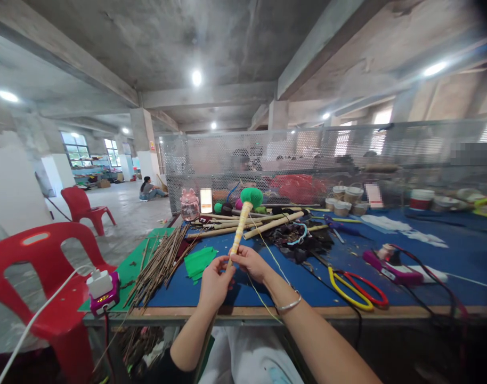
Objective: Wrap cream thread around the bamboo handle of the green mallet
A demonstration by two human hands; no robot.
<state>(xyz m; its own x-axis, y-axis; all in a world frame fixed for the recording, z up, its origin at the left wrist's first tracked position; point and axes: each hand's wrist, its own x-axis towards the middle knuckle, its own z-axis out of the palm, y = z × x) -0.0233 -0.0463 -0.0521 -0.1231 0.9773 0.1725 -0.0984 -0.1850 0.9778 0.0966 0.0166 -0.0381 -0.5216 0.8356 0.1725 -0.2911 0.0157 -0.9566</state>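
A thin stick (239,233) wrapped in pale yellow material leans up and away from me, topped by a round green yarn-like head (250,197). My left hand (216,278) is closed round its lower end. Just above, the fingers of my right hand (249,262) pinch the same stick. A pale strand (269,250) hangs from the stick and runs down past my right wrist. Left of my hands, a flat green sheet (200,263) lies on the blue tabletop (263,298), near a heap of thin brown twigs (157,266).
Thicker sticks (273,225) and a crumpled black bag (301,240) lie behind my hands. Red-and-yellow-handled scissors (357,288) and a purple power strip (391,268) are at right. A mesh partition (227,154) backs the table. Red chairs (47,256) stand left; a person (151,189) sits on the floor beyond.
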